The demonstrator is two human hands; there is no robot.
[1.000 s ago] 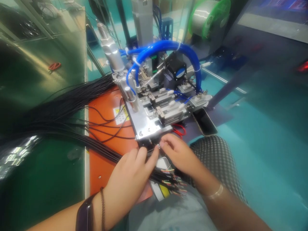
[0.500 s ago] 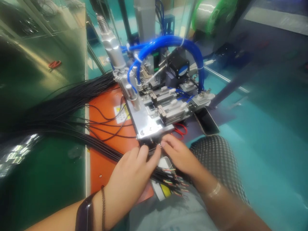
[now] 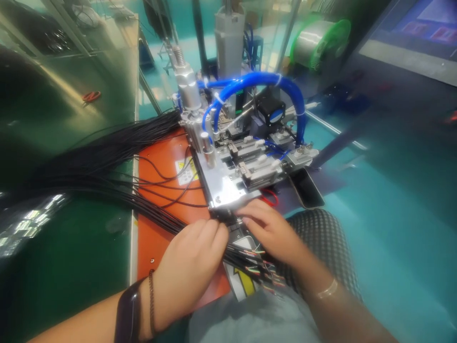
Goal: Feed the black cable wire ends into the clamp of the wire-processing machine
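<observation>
Cables (image 3: 157,212) run across the orange table (image 3: 153,245) and beneath our curled left hand (image 3: 223,228), as our right hand (image 3: 240,215), fingers bent, meets the machine's (image 3: 223,183) front edge; we cannot tell whether either grips anything.

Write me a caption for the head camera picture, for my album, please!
Two bare hands, left and right, work beside a metal machine with looping blue tubes and black cables.

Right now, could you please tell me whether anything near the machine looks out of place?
Several black cables curve loosely across the orange surface, apart from the straighter bundle; no spill or damage is visible.
</observation>
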